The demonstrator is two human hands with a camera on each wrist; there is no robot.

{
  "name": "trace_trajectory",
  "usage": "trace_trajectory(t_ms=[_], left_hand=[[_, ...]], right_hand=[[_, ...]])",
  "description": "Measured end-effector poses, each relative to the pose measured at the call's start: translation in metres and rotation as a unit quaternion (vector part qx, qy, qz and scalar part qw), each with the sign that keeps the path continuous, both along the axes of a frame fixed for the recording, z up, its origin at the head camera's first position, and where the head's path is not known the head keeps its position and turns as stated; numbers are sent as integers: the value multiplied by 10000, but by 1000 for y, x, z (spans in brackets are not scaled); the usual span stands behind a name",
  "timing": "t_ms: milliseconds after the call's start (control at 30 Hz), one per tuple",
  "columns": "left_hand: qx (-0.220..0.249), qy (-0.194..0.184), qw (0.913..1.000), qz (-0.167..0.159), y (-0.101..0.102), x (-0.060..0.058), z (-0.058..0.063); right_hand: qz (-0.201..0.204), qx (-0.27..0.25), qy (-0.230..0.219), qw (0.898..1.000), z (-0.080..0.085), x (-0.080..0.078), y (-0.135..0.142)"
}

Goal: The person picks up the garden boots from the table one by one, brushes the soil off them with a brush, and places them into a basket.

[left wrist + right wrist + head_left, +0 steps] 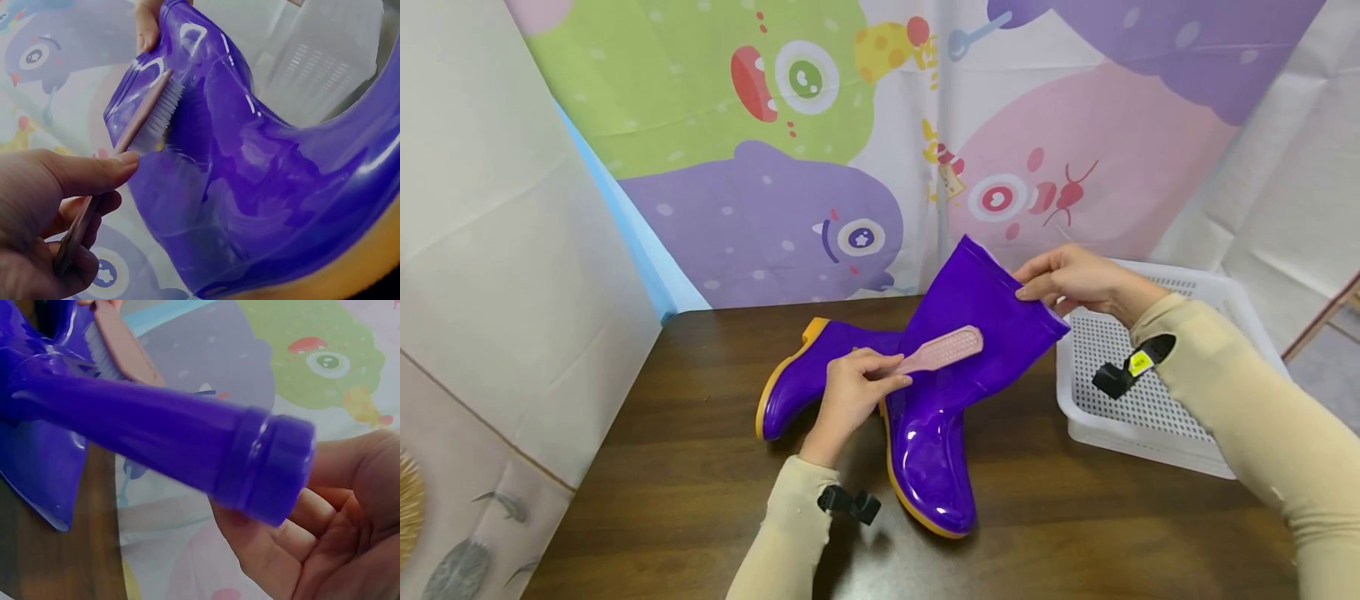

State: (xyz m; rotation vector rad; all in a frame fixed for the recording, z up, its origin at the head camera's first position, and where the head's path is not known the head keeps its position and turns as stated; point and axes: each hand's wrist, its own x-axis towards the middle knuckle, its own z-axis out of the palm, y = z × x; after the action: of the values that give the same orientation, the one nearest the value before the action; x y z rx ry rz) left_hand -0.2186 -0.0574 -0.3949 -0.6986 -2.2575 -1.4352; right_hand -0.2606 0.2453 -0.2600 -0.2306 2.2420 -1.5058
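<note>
A purple rain boot (pixel 936 450) with a yellow sole stands on the table, its shaft leaning to the right. My right hand (pixel 1078 279) pinches the rim of that shaft; the right wrist view shows the thumb and fingers (pixel 262 550) at the cuff. In my left hand (pixel 853 392) is a pink brush (pixel 951 346), gripped by its handle. Its white bristles (pixel 164 112) face the boot's shaft, and whether they touch it I cannot tell. A second purple boot (pixel 797 379) lies on its side behind the first, its upper end hidden.
To the right sits a white perforated plastic basket (pixel 1075 417), partly behind my right forearm. The brown wooden table (pixel 700 500) ends at a cartoon-printed cloth (pixel 760 233). A pale cloth wall (pixel 512 250) stands on the left.
</note>
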Motion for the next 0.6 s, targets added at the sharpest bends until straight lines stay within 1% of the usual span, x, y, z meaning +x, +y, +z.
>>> trace_trajectory(t_ms=[133,367,500,600], left_hand=[[-249,165,9995,106,-2,0,-2],[-588,215,9979,190,-9,3,-2],[-793,123,9964,278,-15,4,-2],[-939,9,9947,425,-20,5,-2]], right_hand=[[-114,52,199,9997,2,0,1],[-65,-139,184,9997,4,1,-1],[-70,-180,189,9996,5,2,-2],[-52,-236,165,9996,6,2,-1]])
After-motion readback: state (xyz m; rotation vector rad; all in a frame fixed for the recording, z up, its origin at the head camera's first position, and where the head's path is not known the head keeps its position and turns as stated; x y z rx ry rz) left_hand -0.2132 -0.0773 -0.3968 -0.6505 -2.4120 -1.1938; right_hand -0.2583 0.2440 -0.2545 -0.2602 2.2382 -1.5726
